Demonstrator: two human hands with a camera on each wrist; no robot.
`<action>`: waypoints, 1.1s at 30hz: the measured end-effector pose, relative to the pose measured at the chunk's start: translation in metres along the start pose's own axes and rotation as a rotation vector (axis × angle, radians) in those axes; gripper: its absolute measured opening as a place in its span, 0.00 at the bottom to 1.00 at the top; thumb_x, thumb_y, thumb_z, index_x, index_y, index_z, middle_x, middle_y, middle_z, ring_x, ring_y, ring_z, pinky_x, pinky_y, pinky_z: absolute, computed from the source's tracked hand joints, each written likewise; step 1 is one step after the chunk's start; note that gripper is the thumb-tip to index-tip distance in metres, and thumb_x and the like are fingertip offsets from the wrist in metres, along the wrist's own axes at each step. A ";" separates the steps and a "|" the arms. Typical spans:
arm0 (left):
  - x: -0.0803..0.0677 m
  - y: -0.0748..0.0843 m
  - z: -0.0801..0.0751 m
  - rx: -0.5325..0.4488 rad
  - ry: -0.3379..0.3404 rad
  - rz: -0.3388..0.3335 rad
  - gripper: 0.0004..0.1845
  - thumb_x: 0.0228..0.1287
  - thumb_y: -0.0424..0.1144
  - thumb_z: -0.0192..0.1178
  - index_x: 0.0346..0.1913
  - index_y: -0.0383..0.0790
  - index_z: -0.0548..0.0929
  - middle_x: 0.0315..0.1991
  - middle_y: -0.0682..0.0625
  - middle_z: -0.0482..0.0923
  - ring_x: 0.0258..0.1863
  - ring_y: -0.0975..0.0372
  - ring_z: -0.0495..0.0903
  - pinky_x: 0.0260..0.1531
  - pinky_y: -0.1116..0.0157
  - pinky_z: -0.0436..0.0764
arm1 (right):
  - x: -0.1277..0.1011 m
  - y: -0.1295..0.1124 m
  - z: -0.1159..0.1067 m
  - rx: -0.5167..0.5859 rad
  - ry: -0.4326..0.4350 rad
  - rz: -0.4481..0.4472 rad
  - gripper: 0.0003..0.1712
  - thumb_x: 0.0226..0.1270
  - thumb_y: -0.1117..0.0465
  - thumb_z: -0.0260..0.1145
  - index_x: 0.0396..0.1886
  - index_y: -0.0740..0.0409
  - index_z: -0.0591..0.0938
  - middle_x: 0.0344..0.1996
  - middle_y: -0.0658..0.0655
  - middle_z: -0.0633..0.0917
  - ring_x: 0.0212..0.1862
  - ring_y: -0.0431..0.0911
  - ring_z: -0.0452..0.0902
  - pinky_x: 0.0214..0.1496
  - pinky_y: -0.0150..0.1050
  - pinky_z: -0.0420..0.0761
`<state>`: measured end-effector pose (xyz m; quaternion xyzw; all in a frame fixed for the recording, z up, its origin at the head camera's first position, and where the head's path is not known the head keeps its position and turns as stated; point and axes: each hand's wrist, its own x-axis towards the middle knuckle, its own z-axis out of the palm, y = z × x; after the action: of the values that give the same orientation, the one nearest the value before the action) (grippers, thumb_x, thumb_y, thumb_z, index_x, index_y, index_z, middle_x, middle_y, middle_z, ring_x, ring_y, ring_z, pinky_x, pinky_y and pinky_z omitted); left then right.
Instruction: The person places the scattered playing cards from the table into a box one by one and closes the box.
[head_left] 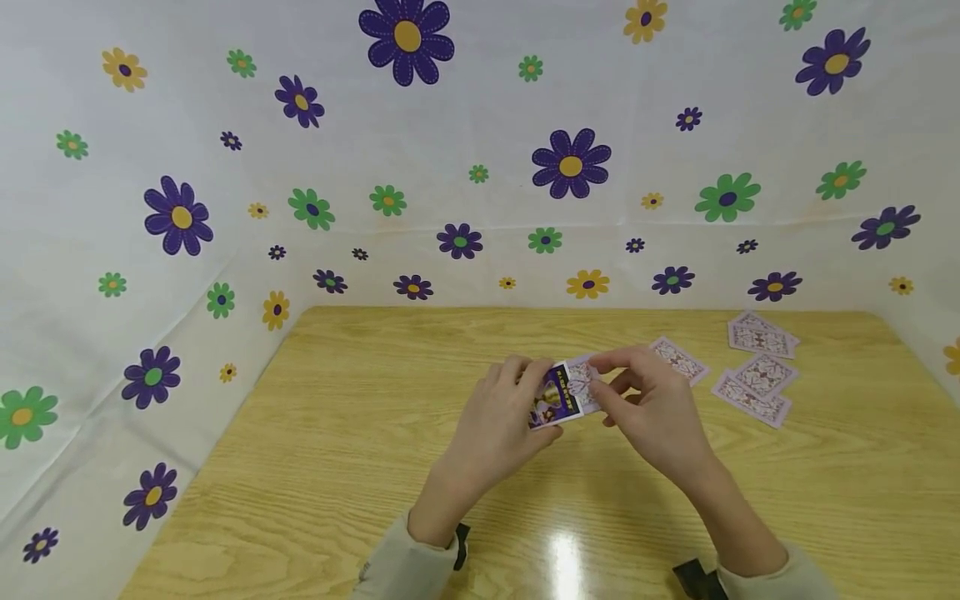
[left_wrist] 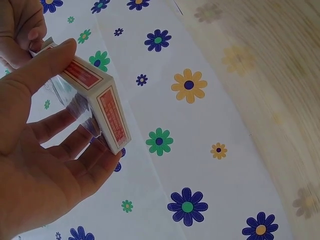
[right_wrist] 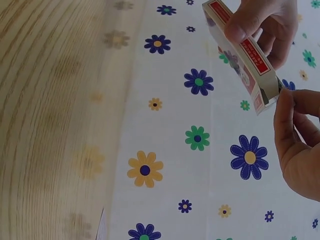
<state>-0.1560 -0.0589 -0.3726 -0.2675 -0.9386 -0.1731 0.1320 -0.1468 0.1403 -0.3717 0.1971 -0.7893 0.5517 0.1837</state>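
A playing-card box point(head_left: 561, 396) with a purple and yellow face is held above the wooden table point(head_left: 337, 450). My left hand point(head_left: 536, 383) grips it, thumb on one long side and fingers under the other. In the left wrist view the box point(left_wrist: 112, 112) shows red-and-white side panels, with my left hand point(left_wrist: 75, 100) wrapped round it. My right hand point(head_left: 607, 375) pinches the box's far end. In the right wrist view my right hand point(right_wrist: 290, 97) has thumb and forefinger at the end of the box point(right_wrist: 240, 55). Whether a card is between them is hidden.
Several face-down cards with pale purple backs point(head_left: 757, 379) lie on the table at the back right, one point(head_left: 678, 358) nearer my hands. White cloth with coloured flowers point(head_left: 480, 167) walls the table at the back and both sides.
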 end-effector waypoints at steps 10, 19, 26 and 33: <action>-0.001 0.002 -0.001 -0.009 0.003 0.016 0.38 0.52 0.46 0.77 0.65 0.45 0.72 0.55 0.46 0.75 0.52 0.53 0.77 0.50 0.57 0.80 | -0.003 0.001 0.013 -0.134 0.060 -0.138 0.10 0.58 0.75 0.72 0.38 0.60 0.86 0.31 0.51 0.85 0.23 0.36 0.70 0.20 0.27 0.71; -0.001 -0.001 0.000 0.011 0.021 -0.002 0.39 0.51 0.46 0.77 0.65 0.43 0.72 0.55 0.45 0.75 0.51 0.53 0.77 0.48 0.57 0.81 | -0.006 -0.002 0.017 -0.271 -0.004 -0.187 0.10 0.61 0.75 0.68 0.41 0.63 0.86 0.20 0.46 0.79 0.20 0.34 0.65 0.16 0.26 0.65; -0.002 -0.005 -0.001 0.028 0.032 -0.037 0.38 0.51 0.47 0.77 0.64 0.42 0.72 0.54 0.43 0.76 0.50 0.52 0.77 0.47 0.55 0.81 | -0.007 -0.002 0.018 -0.406 -0.007 -0.306 0.14 0.58 0.74 0.70 0.45 0.64 0.86 0.34 0.55 0.88 0.24 0.35 0.71 0.21 0.25 0.71; -0.001 -0.007 -0.003 0.027 0.014 -0.088 0.39 0.51 0.47 0.77 0.65 0.44 0.71 0.55 0.43 0.76 0.48 0.53 0.77 0.47 0.56 0.80 | 0.001 0.007 -0.002 -0.421 0.059 -0.258 0.15 0.56 0.75 0.71 0.44 0.63 0.85 0.34 0.56 0.86 0.26 0.37 0.71 0.24 0.32 0.76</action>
<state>-0.1585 -0.0663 -0.3718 -0.2229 -0.9508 -0.1682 0.1345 -0.1514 0.1442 -0.3762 0.2375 -0.8494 0.3527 0.3127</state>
